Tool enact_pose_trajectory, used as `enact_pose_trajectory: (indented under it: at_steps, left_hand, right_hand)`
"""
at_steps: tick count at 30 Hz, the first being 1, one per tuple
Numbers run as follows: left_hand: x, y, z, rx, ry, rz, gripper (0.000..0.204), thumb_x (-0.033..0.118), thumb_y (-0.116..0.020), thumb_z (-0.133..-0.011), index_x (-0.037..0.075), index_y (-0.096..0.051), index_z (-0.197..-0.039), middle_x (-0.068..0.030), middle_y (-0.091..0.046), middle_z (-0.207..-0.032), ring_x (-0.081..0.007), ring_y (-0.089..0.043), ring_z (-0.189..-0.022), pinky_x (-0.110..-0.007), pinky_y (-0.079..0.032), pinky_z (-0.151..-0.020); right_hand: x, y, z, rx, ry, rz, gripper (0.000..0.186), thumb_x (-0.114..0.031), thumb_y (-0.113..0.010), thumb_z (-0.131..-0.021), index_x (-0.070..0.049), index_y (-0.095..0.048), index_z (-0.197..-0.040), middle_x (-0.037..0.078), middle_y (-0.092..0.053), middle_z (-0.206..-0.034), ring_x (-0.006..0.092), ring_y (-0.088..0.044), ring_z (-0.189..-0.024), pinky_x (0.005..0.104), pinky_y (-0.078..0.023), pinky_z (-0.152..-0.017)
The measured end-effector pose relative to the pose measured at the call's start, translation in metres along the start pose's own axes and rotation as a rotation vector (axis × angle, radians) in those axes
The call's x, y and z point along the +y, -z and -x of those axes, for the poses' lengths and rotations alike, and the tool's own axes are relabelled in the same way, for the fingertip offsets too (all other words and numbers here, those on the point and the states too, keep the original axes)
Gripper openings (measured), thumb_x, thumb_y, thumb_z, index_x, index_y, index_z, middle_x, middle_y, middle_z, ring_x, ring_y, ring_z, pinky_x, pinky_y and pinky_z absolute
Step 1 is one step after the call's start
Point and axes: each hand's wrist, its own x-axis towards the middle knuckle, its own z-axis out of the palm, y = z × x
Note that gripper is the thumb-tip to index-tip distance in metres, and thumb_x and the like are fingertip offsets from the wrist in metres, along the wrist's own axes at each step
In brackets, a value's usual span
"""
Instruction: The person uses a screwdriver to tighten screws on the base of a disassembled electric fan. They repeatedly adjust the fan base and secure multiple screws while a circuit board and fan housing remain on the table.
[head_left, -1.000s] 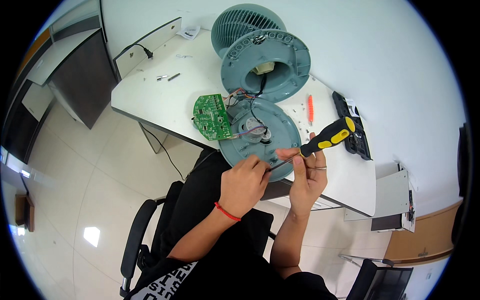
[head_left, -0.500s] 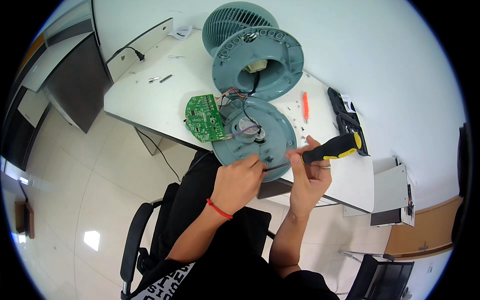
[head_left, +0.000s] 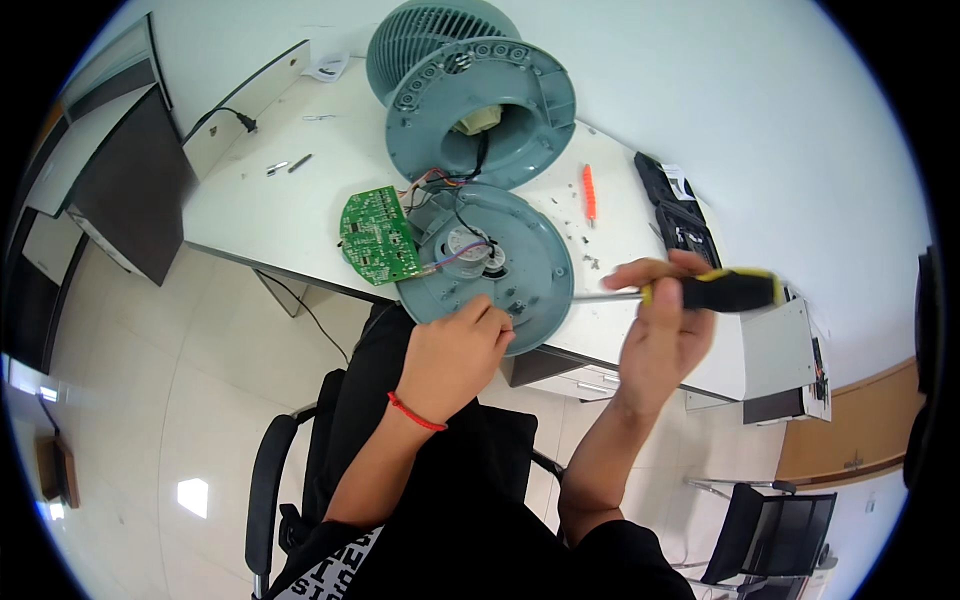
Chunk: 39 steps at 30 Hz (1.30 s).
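My right hand (head_left: 660, 345) grips a screwdriver (head_left: 722, 290) by the front of its black and yellow handle. The metal shaft points left, over the right rim of a round grey-green fan base (head_left: 545, 235). At the base's near edge, my left hand (head_left: 452, 355) is closed with curled fingers; anything in them is hidden. Wires join the base to a green circuit board (head_left: 378, 238) resting at its left side. Behind stands the fan body (head_left: 550, 90), tipped over so its hollow underside faces me, with a dark cable coming out of the opening.
An orange-handled screwdriver (head_left: 589, 192) lies right of the base, with small screws (head_left: 590, 262) nearby. A black tool case (head_left: 680, 215) sits open at the desk's right side. Two small metal pieces (head_left: 300, 163) and a power plug (head_left: 247, 122) are at the left.
My right hand has moved right with the screwdriver, drawing its shaft away from my left hand. My left hand stays closed near the base's edge. The whole view has shifted slightly.
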Motion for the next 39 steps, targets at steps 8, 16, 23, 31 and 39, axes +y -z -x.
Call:
enact_pose_trajectory:
  at_steps: [8, 16, 23, 31, 39]
  left_hand:
    - [-0.007, 0.011, -0.004, -0.081, -0.050, 0.059, 0.008, 0.012, -0.071, -0.086, 0.010, -0.073, -0.094, -0.0029, -0.066, -0.091, -0.0297, -0.068, -0.072, -0.039, -0.055, -0.063]
    - [0.001, -0.001, -0.011, -0.069, -0.014, 0.018, 0.005, 0.009, -0.072, -0.083, 0.006, -0.069, -0.086, -0.0057, -0.066, -0.086, -0.0282, -0.068, -0.069, -0.038, -0.054, -0.060]
    - [0.002, -0.004, -0.007, 0.010, 0.002, 0.044, 0.006, 0.009, -0.070, -0.083, 0.006, -0.065, -0.083, -0.0075, -0.061, -0.084, -0.0322, -0.065, -0.063, -0.040, -0.053, -0.057]
    - [0.011, -0.015, 0.000, 0.074, 0.028, -0.054, 0.010, 0.006, -0.073, -0.079, 0.008, -0.064, -0.085, -0.0054, -0.061, -0.085, -0.0259, -0.064, -0.060, -0.035, -0.051, -0.054]
    - [0.013, -0.018, -0.002, 0.104, 0.079, -0.050, 0.013, 0.009, -0.076, -0.081, 0.007, -0.063, -0.085, -0.0046, -0.059, -0.084, -0.0255, -0.063, -0.058, -0.035, -0.050, -0.053]
  right_hand:
    - [0.015, 0.106, -0.038, 0.182, -0.344, 1.079, 0.032, -0.018, -0.056, -0.092, 0.000, -0.056, -0.119, 0.021, -0.066, -0.088, 0.0340, -0.064, -0.078, 0.0422, -0.049, -0.074]
    - [0.136, 0.168, -0.043, -0.171, -0.317, 1.549, 0.031, -0.017, -0.062, -0.086, -0.004, -0.065, -0.113, 0.018, -0.067, -0.112, 0.0412, -0.065, -0.100, 0.0516, -0.052, -0.086]
    - [0.143, 0.164, -0.053, -0.191, 0.162, 1.515, 0.034, -0.008, -0.067, -0.086, -0.001, -0.065, -0.119, 0.016, -0.068, -0.107, 0.0366, -0.061, -0.101, 0.0452, -0.049, -0.090]
    - [0.092, 0.180, 0.158, -0.542, 0.586, 1.049, 0.021, 0.008, -0.055, -0.063, -0.007, -0.054, -0.077, 0.011, -0.059, -0.072, 0.0282, -0.055, -0.061, 0.0433, -0.043, -0.058]
    - [0.187, 0.304, 0.150, 0.045, -0.314, 1.307, 0.032, -0.007, -0.062, -0.094, 0.008, -0.062, -0.123, 0.027, -0.066, -0.122, 0.0397, -0.060, -0.116, 0.0486, -0.048, -0.099]
